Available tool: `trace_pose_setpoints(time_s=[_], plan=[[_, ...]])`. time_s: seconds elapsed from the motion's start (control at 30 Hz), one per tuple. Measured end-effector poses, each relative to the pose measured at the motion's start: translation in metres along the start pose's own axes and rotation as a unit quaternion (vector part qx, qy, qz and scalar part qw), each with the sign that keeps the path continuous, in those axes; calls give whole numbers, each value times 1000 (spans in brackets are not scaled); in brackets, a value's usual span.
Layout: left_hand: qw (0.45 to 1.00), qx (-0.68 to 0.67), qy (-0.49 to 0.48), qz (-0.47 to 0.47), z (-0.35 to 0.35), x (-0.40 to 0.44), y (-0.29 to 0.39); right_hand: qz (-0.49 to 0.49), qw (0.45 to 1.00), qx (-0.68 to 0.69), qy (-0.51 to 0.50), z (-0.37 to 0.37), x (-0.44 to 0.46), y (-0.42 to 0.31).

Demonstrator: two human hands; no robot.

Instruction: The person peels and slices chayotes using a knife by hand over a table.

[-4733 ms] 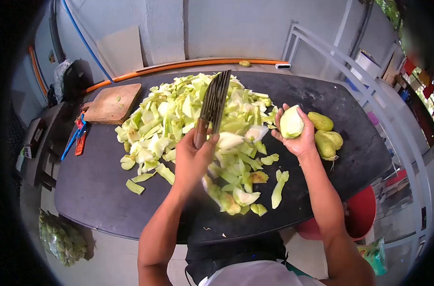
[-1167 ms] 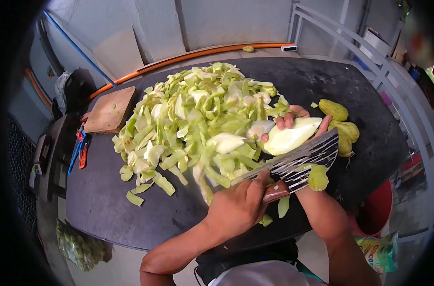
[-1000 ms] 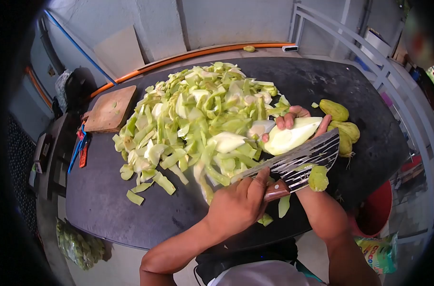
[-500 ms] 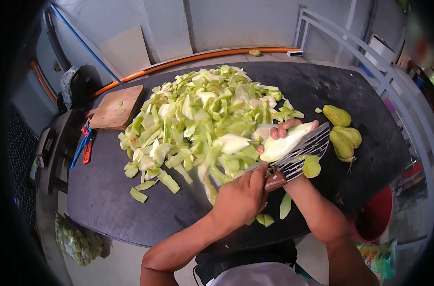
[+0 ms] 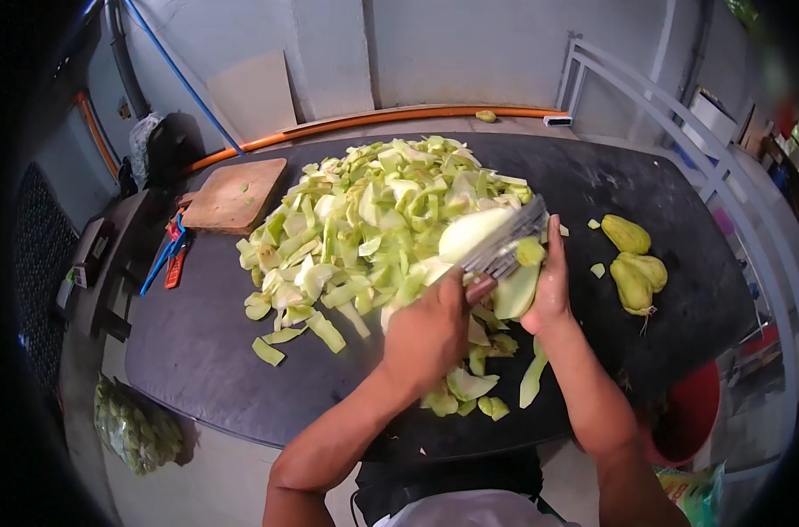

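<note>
My left hand [image 5: 427, 332] is closed round the brown handle of a broad knife [image 5: 515, 239]. Its blade, smeared by motion, tilts up to the right, with a bit of green stuck on it. On the right of the blade, my right hand [image 5: 553, 285] cups a pale peeled chayote piece [image 5: 515, 296] in its palm, fingers pointing up. A large white chayote slice [image 5: 474, 233] shows on the blade's left side; whether it touches the blade I cannot tell. Both hands are at the right edge of a big heap of cut chayote pieces [image 5: 364, 211].
The dark table [image 5: 197, 342] carries whole chayotes [image 5: 632, 263] at right. A wooden cutting board [image 5: 235, 196], a blue-handled tool [image 5: 164, 262] and a red tool [image 5: 177, 266] lie at left. A red bucket [image 5: 687, 413] stands below right; a bag of green produce [image 5: 136, 422] sits below left.
The knife has swung upward and left, its blade now steeper. My right hand has come from behind the blade to its right side. More pieces lie near the front edge.
</note>
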State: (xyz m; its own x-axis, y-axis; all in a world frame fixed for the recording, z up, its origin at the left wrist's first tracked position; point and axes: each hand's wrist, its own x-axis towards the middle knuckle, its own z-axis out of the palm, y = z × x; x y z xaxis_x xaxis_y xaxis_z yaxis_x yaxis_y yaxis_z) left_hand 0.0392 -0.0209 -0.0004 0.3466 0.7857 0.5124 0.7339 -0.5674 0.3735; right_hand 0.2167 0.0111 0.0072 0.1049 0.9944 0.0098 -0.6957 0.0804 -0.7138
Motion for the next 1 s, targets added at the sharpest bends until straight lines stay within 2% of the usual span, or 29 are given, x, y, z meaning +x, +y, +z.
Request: trace_pose_setpoints(time_s=[0.1, 0.17, 0.3, 0.37, 0.43, 0.47, 0.5, 0.57, 0.63, 0.67, 0.7, 0.77, 0.9, 1.0], plan=[[989, -55, -29, -135, -8, 11, -13, 99, 995, -7, -34, -10, 2, -13], [977, -121, -10, -176, -14, 13, -30, 159, 986, -3, -53, -17, 4, -21], [920, -301, 10, -249, -31, 18, -57, 11, 992, -124, 5, -20, 5, -42], [945, -246, -27, -215, -57, 14, -48, -60, 991, -116, -23, -18, -16, -76], [914, -290, -212, -189, -90, 3, -18, -113, 983, -132, -66, -29, -50, -128], [874, -362, -301, -125, -96, -5, -5, -152, 977, -148, -28, -37, -69, -152], [876, -297, -371, -80, -98, -12, 12, -191, 968, -165, 4, -48, -88, -173], [827, -268, -494, 21, -79, -27, 26, -239, 953, -180, 42, -87, -130, -209], [817, -241, -523, -2, -61, -34, 31, -255, 946, -169, 105, -141, -178, -237], [813, -227, -536, -14, -49, -37, 30, -275, 932, -165, 171, -167, -204, -244], [831, -242, -500, 14, -34, -36, 13, -292, 913, -159, 236, -194, -229, -247], [801, -205, -537, -168, -58, -5, 22, -296, 882, -119, 347, -254, -276, -244], [860, -170, -450, -172, -41, 25, -37, -201, 819, 54, 534, -451, -356, -219], [890, -113, -415, -151, -38, 56, -57, -126, 776, 131, 603, -535, -387, -187]])
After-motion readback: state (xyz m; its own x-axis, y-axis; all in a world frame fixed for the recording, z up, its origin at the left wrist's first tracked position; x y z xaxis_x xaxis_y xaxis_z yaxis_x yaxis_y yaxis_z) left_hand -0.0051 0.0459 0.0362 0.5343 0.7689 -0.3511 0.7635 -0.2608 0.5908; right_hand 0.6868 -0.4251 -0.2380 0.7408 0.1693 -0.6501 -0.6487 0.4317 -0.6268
